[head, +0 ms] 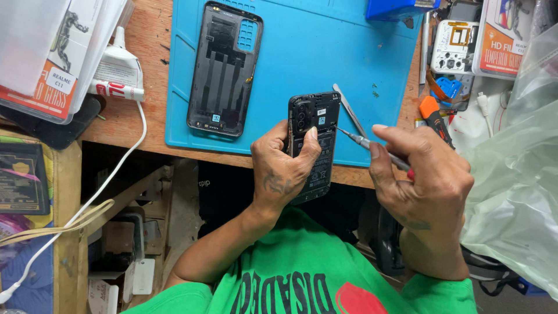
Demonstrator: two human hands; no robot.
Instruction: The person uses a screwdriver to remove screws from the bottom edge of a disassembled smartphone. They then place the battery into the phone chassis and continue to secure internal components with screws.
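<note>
Head view: the left hand (pixel 283 168) grips an opened phone (pixel 314 139) around its lower half, thumb pressed across the inner face, holding it upright above the table (pixel 145 125) edge — steady for tool work. At 3 o'clock from the phone, the right hand (pixel 427 174) is closed on a small screwdriver (pixel 363 141), tip set against the phone's right edge near the camera block. Tweezers (pixel 347 107) lie just beyond, on the blue mat (pixel 325 52). At 10 o'clock the detached back cover (pixel 224 70) rests inner side up — clear of the work.
</note>
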